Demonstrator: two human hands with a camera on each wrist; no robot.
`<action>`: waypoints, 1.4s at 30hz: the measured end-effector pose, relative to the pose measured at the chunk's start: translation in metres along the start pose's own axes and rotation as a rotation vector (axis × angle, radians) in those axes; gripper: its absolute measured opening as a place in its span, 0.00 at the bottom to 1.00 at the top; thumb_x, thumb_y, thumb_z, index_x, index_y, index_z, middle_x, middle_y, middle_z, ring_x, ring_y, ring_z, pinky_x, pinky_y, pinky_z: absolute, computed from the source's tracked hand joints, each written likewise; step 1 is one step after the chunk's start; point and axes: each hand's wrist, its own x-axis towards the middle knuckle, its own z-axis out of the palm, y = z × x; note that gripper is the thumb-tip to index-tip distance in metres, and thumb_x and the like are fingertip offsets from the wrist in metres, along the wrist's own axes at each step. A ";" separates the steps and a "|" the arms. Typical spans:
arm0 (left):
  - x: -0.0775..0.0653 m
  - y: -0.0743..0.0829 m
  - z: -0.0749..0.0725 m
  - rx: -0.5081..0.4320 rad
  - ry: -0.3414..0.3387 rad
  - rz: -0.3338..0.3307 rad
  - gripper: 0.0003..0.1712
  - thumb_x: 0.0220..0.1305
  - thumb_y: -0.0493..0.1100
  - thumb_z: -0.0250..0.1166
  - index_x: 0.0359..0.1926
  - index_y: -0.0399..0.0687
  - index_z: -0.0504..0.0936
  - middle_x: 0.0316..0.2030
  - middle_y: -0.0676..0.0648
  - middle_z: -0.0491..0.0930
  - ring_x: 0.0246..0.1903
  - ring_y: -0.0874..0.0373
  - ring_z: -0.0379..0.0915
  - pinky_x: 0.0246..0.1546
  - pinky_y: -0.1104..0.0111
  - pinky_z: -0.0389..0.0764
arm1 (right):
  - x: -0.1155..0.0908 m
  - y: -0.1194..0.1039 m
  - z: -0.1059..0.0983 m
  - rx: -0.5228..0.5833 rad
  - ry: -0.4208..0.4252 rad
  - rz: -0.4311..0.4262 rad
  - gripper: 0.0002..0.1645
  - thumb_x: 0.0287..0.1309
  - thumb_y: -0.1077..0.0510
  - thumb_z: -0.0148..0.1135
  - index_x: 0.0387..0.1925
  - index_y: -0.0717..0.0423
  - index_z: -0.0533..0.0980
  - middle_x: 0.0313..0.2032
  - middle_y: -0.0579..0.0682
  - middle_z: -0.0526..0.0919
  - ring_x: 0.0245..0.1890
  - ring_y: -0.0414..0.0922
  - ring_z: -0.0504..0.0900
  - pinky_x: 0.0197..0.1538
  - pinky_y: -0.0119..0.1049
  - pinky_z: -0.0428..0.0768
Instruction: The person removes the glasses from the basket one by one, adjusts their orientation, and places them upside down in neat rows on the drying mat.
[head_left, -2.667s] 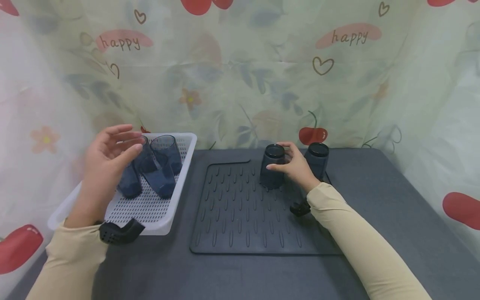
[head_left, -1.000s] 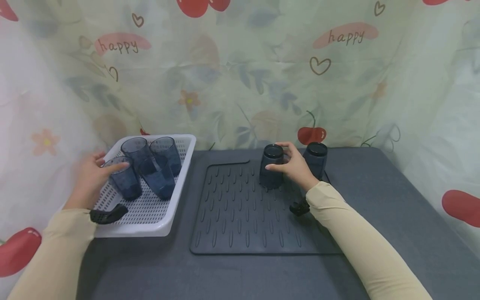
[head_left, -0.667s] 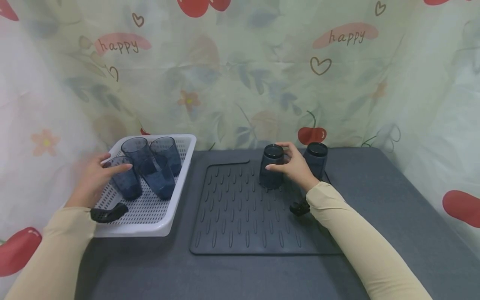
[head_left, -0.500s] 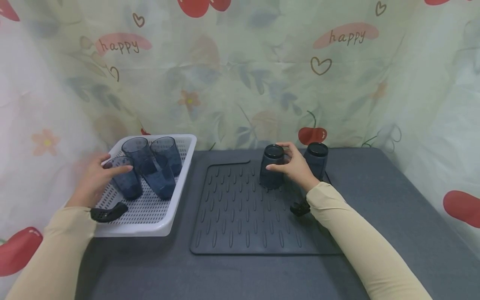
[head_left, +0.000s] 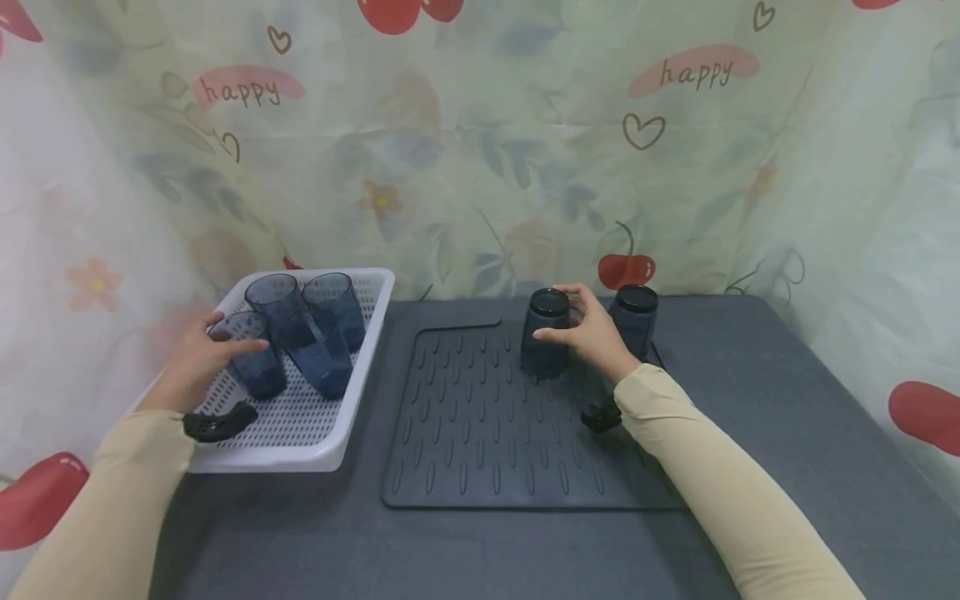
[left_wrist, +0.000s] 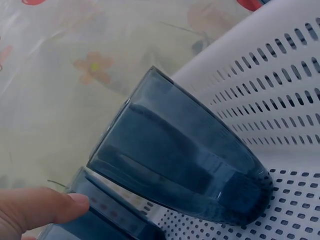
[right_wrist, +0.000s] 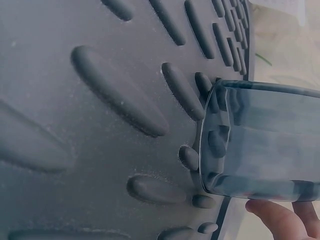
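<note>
My left hand [head_left: 189,363] is at the left side of a white perforated basket [head_left: 330,446], gripping a tilted dark blue drinking glass [head_left: 264,372] near its rim, thumb in front and fingers on the far side. In the left wrist view the thumb lies against that glass, and another glass [left_wrist: 175,155] leans beside it, mouth up. On a black ribbed drying mat [head_left: 480,467], my right hand [head_left: 597,337] holds an upside-down glass [head_left: 542,350] from its right side. The right wrist view shows the glass's rim down at the mat's ridges, fingertips along its side.
More blue glasses [head_left: 341,312] lean together at the back of the basket. A second upside-down glass [head_left: 636,321] stands right of my right hand, partly behind it. Grey cloth [head_left: 465,554] covers the table, and a patterned curtain [head_left: 480,167] hangs behind.
From raised above the basket, my left hand has come down to the leftmost glass, its thumb shifting slightly further across it. The right hand and its glass have stayed in place.
</note>
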 end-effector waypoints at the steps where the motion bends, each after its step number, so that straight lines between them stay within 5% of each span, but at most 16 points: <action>1: 0.000 0.000 0.000 0.004 -0.001 0.001 0.57 0.63 0.44 0.65 0.74 0.33 0.32 0.72 0.24 0.35 0.71 0.28 0.36 0.70 0.41 0.46 | 0.000 0.000 0.000 0.001 0.000 -0.001 0.48 0.49 0.51 0.75 0.68 0.43 0.59 0.72 0.49 0.57 0.70 0.55 0.62 0.64 0.57 0.70; 15: 0.004 -0.005 0.000 0.050 0.017 -0.034 0.55 0.62 0.41 0.64 0.74 0.34 0.32 0.71 0.23 0.36 0.70 0.26 0.39 0.68 0.39 0.50 | -0.001 -0.003 -0.001 0.014 -0.007 0.008 0.47 0.50 0.53 0.75 0.68 0.43 0.59 0.73 0.49 0.56 0.71 0.55 0.60 0.65 0.57 0.69; 25: 0.000 -0.002 0.000 0.066 0.023 -0.048 0.55 0.63 0.43 0.64 0.74 0.34 0.34 0.71 0.23 0.38 0.69 0.26 0.41 0.67 0.39 0.53 | -0.019 -0.035 0.000 0.018 -0.028 0.036 0.45 0.54 0.59 0.71 0.69 0.51 0.58 0.73 0.55 0.55 0.72 0.57 0.57 0.66 0.57 0.67; 34: -0.001 0.000 0.001 0.069 0.037 -0.047 0.55 0.61 0.41 0.65 0.74 0.33 0.36 0.71 0.23 0.39 0.69 0.26 0.42 0.67 0.39 0.53 | -0.001 -0.002 0.000 0.011 -0.008 0.010 0.46 0.50 0.52 0.74 0.68 0.43 0.59 0.73 0.49 0.56 0.72 0.55 0.59 0.65 0.58 0.68; 42: -0.001 -0.001 0.001 0.073 0.039 -0.044 0.55 0.61 0.42 0.65 0.74 0.33 0.35 0.71 0.23 0.40 0.69 0.27 0.43 0.67 0.39 0.53 | -0.001 -0.001 0.000 -0.009 -0.001 -0.001 0.47 0.50 0.50 0.74 0.68 0.41 0.59 0.73 0.48 0.56 0.71 0.55 0.59 0.65 0.57 0.68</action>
